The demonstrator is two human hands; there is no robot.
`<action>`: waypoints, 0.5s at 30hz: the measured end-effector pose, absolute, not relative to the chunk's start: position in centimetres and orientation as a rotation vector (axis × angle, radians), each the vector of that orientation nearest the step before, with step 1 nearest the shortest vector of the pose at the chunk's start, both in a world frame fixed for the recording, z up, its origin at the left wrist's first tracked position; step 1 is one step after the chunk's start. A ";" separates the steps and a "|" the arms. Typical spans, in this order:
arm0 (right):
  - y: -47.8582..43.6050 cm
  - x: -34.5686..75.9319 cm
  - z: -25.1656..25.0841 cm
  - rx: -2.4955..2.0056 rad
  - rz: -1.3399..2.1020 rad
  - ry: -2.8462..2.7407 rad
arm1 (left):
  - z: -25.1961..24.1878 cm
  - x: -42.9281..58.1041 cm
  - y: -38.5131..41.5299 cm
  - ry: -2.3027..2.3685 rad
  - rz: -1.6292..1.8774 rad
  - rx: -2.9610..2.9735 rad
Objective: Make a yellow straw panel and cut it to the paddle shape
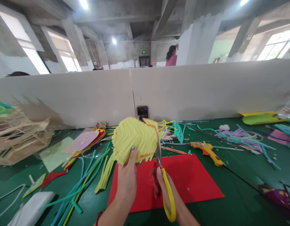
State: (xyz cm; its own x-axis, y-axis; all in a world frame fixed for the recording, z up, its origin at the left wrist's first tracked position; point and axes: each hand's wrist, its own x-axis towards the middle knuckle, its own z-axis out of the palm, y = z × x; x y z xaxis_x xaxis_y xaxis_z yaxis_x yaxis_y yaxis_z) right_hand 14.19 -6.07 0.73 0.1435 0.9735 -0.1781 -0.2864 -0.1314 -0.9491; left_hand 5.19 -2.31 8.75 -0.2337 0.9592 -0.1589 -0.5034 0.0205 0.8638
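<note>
Got one table (201, 213), one red sheet (192, 179), one yellow piece (135, 135) pinched in the left hand (128, 175) above the sheet's far edge, one pair of scissors (165, 179) gripped in the right hand (176, 197) at the piece's right edge, plus one glue gun (207, 150).

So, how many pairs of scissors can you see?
1: the yellow-handled scissors, in the right hand, blades beside the yellow piece. Others may be hidden among the scattered materials.

Scissors (163, 174) stand beside a ribbed yellow piece (134, 138)
</note>
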 end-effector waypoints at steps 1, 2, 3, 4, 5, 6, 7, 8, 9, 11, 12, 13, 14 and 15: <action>-6.0 14.2 0.6 -1.182 1.334 -0.797 | 8.7 5.2 -2.4 1.035 1.532 0.605; -5.9 14.3 0.5 -1.176 1.354 -0.790 | 8.7 5.3 -2.4 1.030 1.537 0.603; -5.9 14.3 0.3 -1.170 1.369 -0.787 | 8.6 5.3 -2.5 1.022 1.545 0.601; -5.9 14.3 0.3 -1.166 1.372 -0.788 | 8.6 5.3 -2.6 1.013 1.555 0.599; -5.9 14.3 0.3 -1.164 1.364 -0.791 | 8.5 5.4 -2.6 1.008 1.561 0.591; -6.0 14.2 0.4 -1.162 1.349 -0.793 | 8.5 5.4 -2.7 1.005 1.565 0.584; -6.0 14.2 0.5 -1.163 1.339 -0.796 | 8.5 5.5 -2.8 1.003 1.567 0.580; -6.1 14.1 0.6 -1.165 1.330 -0.796 | 8.5 5.5 -2.8 1.006 1.568 0.574; -6.2 14.1 0.7 -1.168 1.325 -0.793 | 8.5 5.6 -2.9 1.012 1.567 0.570; -6.3 14.0 0.9 -1.172 1.334 -0.792 | 8.5 5.7 -2.9 1.020 1.569 0.573; -6.3 14.0 1.0 -1.177 1.337 -0.794 | 8.5 5.7 -3.0 1.024 1.571 0.574; -6.4 14.0 1.0 -1.188 1.337 -0.796 | 8.4 5.8 -3.0 1.024 1.571 0.575; -6.4 14.0 1.0 -1.200 1.335 -0.798 | 8.4 5.8 -3.0 1.022 1.571 0.577; -6.4 14.0 1.0 -1.215 1.333 -0.800 | 8.3 5.8 -3.0 1.018 1.570 0.581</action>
